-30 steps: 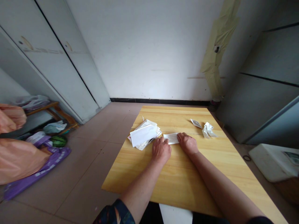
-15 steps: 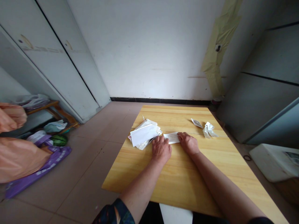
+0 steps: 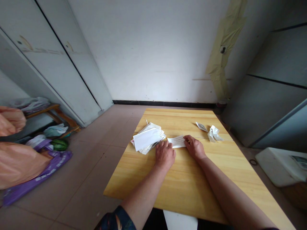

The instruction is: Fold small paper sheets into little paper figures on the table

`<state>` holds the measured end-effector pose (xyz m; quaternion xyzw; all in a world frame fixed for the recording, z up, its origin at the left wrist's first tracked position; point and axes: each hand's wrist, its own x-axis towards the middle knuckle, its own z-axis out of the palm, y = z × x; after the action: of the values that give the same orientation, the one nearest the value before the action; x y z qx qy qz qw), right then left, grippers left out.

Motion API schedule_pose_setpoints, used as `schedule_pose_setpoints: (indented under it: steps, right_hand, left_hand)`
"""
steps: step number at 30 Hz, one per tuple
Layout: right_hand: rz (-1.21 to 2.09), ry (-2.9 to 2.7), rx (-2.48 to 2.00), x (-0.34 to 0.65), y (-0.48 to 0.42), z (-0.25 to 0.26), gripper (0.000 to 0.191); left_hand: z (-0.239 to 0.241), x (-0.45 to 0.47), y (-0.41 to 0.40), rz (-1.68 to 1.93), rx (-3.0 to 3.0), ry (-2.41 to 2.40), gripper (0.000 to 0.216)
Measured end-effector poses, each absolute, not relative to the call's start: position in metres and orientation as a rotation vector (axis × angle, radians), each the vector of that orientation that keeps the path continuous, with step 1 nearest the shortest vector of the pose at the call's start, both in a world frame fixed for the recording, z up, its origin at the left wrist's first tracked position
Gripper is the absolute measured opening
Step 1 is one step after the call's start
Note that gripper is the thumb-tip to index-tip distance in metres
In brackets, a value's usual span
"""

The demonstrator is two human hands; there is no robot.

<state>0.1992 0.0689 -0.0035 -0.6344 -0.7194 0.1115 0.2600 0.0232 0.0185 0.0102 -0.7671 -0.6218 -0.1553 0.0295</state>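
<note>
A small white sheet of lined paper (image 3: pixel 177 141) lies on the wooden table between my hands. My right hand (image 3: pixel 195 148) is closed on its right end, thumb and fingers pinching the edge. My left hand (image 3: pixel 165 155) rests with fingers curled at the paper's lower left corner, its fingertips partly hidden. Just left of that hand is a messy stack of white papers (image 3: pixel 146 139), a blank one on top. Farther right sit a small folded paper (image 3: pixel 201 126) and a crumpled white paper (image 3: pixel 214 133).
The light wooden table (image 3: pixel 192 185) stands before a white wall. On the floor at left are a purple bag (image 3: pixel 51 167), an orange bag (image 3: pixel 21 166) and a watermelon (image 3: pixel 59 144) near a low wooden rack. A white box (image 3: pixel 279 166) stands on the right.
My right hand has shifted slightly right along the paper, baring a little more of it. The left hand has barely moved.
</note>
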Motion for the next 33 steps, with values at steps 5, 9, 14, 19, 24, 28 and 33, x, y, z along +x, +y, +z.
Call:
schedule_pose_setpoints:
  steps: [5, 9, 14, 19, 24, 28, 33]
  right_hand:
    - [0.226, -2.022, -1.701, 0.198, 0.067, -0.003, 0.022]
    - [0.150, -2.102, -1.738, 0.197, 0.067, -0.002, 0.025]
    - [0.062, -2.195, -1.803, 0.194, 0.065, 0.000, 0.027]
    - [0.020, -2.237, -1.813, 0.191, 0.063, 0.002, 0.029]
    - [-0.061, -2.293, -1.813, 0.188, 0.060, 0.005, 0.027]
    - [-0.099, -2.325, -1.795, 0.186, 0.059, 0.005, 0.025]
    - [-0.132, -2.335, -1.806, 0.186, 0.057, 0.007, 0.022]
  left_hand:
    - [0.011, 0.024, 0.018, -0.483, -2.362, -1.913, 0.022]
    - [0.012, 0.024, 0.017, -0.470, -2.353, -1.930, 0.022]
    - [0.014, 0.024, 0.016, -0.447, -2.366, -1.950, 0.023]
    - [0.015, 0.025, 0.016, -0.441, -2.383, -1.974, 0.025]
    - [0.013, 0.024, 0.018, -0.424, -2.389, -1.972, 0.029]
    - [0.011, 0.021, 0.020, -0.433, -2.425, -1.944, 0.028]
    - [0.011, 0.020, 0.020, -0.447, -2.430, -1.944, 0.026]
